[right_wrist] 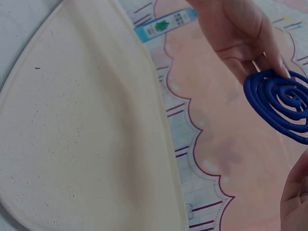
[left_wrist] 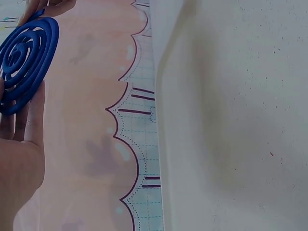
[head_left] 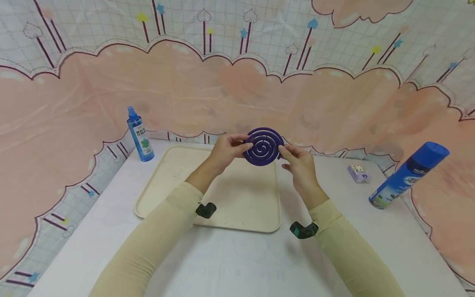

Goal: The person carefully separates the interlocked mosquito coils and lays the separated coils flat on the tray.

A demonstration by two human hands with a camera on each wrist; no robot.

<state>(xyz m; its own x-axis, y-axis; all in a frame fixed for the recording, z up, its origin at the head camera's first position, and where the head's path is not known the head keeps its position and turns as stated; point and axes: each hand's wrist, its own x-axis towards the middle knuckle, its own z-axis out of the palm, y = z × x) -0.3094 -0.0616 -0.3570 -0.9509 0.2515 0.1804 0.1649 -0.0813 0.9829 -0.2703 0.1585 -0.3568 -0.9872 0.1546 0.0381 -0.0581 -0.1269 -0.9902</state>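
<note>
Purple spiral coil [head_left: 262, 148], just right of centre in the head view, pinched at one edge by left hand [head_left: 224, 152] and at the opposite edge by right hand [head_left: 301, 166]. Support both edges lightly and evenly, without twisting; probably brittle.

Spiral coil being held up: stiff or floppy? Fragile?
The spiral coil is probably stiff: pinched at opposite edges, it shows no obvious sag. Likely fragile if bent, since its strands are slim with open gaps between turns. Probably light for its width, given those gaps.
</note>
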